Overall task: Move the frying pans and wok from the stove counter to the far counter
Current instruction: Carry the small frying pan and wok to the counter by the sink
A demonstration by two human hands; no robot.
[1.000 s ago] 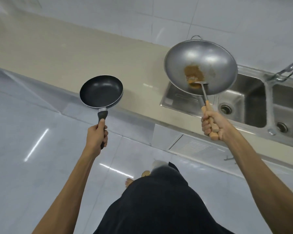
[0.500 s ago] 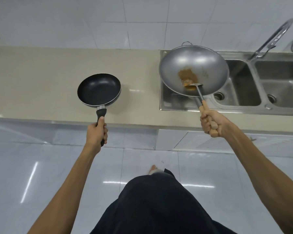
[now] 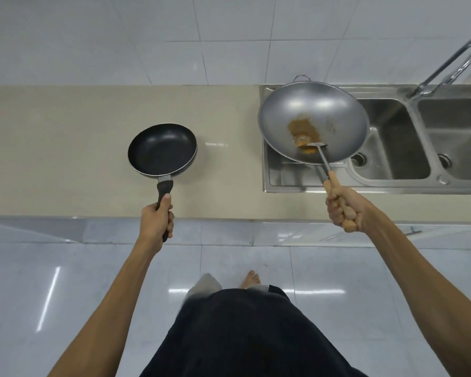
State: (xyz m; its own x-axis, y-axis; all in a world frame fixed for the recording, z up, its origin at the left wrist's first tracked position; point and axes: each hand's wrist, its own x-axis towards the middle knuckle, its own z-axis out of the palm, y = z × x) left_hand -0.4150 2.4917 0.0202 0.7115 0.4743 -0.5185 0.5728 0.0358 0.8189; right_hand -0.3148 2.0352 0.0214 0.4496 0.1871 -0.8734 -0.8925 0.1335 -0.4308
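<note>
My left hand [image 3: 157, 220] grips the black handle of a small black frying pan [image 3: 162, 149], held level above the beige counter [image 3: 65, 148]. My right hand [image 3: 343, 209] is closed around the wooden handle of a large steel wok [image 3: 324, 115], which hangs over the left end of the sink. A brown patch of residue sits in the wok's bottom. A metal spatula [image 3: 317, 148] lies in the wok, its shaft running along the handle toward my right hand.
A steel double sink [image 3: 392, 142] is set in the counter at the right, with a curved tap [image 3: 452, 63] behind it. White tiled wall rises behind the counter. Glossy white floor tiles [image 3: 52, 295] and my bare feet are below.
I have stepped closer to the counter and now face it squarely. Both pans have moved forward over it: the frying pan above the beige top, the wok above the sink's left end.
</note>
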